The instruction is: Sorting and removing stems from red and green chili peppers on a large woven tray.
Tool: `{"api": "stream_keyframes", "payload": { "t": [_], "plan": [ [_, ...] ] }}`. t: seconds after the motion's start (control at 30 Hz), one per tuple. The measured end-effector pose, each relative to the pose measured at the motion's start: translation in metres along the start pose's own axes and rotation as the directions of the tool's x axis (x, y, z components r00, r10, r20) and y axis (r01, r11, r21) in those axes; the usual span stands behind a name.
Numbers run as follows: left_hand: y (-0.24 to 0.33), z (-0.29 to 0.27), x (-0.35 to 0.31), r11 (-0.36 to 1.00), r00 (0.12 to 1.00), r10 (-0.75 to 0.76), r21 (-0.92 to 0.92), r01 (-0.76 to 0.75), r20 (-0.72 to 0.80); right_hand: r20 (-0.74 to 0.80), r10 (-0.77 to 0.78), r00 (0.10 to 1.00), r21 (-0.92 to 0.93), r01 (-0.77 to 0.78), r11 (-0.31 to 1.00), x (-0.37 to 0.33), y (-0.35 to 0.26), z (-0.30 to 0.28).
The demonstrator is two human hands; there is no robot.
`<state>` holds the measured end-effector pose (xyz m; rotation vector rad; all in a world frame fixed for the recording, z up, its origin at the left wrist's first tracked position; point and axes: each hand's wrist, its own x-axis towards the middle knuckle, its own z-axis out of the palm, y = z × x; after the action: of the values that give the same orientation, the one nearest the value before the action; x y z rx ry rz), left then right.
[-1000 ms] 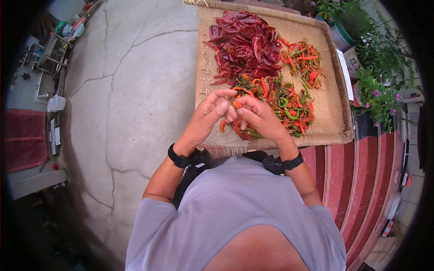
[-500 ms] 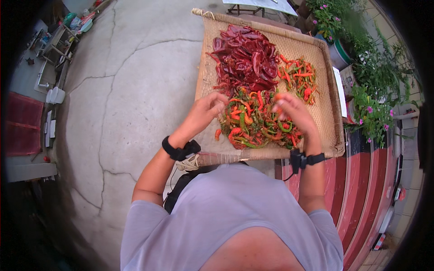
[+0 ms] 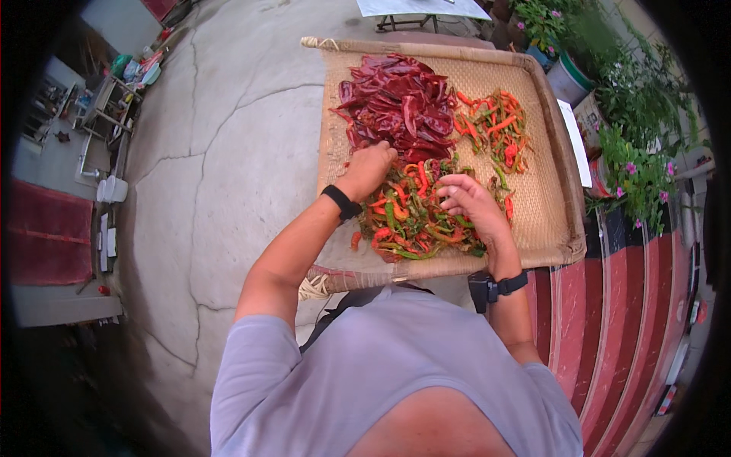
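A pile of mixed red, orange and green chili peppers (image 3: 415, 217) lies at the near side of a woven tray (image 3: 548, 194). Just beyond it is a heap of large dark red dried chili peppers (image 3: 400, 103). My left hand (image 3: 369, 169) is closed, knuckles up, where the two piles meet; its fingertips point down and what they grip is hidden. Over the right part of the mixed pile is my right hand (image 3: 474, 202), fingers loosely bent and apart, with no pepper visible in it. A smaller group of red-orange chili peppers (image 3: 499, 122) lies at the tray's right.
Flower pots and leafy plants (image 3: 628, 152) line the right side, near red striped steps (image 3: 601, 305). A pale table (image 3: 422, 7) stands beyond the tray. Cracked concrete floor (image 3: 251, 152) extends left, toward a cluttered shelf (image 3: 114, 99).
My left hand has moved forward and right, fingers turning down onto the edge of the dark heap. My right hand has come back slightly left and lower, and the orange-red piece by its fingertips no longer shows.
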<state>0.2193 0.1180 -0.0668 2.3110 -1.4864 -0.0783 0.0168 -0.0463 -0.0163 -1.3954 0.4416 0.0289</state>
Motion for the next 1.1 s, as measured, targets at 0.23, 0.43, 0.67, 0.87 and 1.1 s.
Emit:
{"api": "stream_keyframes", "payload": {
  "t": [0.23, 0.43, 0.67, 0.87, 1.1],
  "plan": [
    [0.035, -0.051, -0.028, 0.98, 0.985, -0.046, -0.198, 0.012, -0.169, 0.005, -0.15, 0.989, -0.093, 0.15, 0.984, -0.007, 0.002, 0.006],
    [0.082, -0.06, -0.058, 0.878, 0.978, -0.155, -0.472, 0.074, -0.137, 0.11, -0.281, 0.953, -0.203, 0.298, 0.933, 0.008, 0.0, 0.051],
    [0.103, -0.064, -0.092, 0.124, 0.885, -0.434, -0.962, 0.245, 0.169, 0.237, -0.257, 0.937, 0.032, 0.257, 0.966, 0.002, 0.003, 0.056],
    [0.111, -0.069, -0.099, 0.036, 0.915, -0.325, -0.964, 0.264, 0.238, 0.413, -0.172, 0.894, 0.153, 0.118, 0.981, 0.0, 0.007, 0.038],
    [0.102, -0.053, -0.101, 0.271, 0.892, -0.216, -0.853, 0.446, 0.398, 0.455, -0.017, 0.89, -0.096, 0.068, 0.993, -0.005, 0.011, 0.011]
  ]
}}
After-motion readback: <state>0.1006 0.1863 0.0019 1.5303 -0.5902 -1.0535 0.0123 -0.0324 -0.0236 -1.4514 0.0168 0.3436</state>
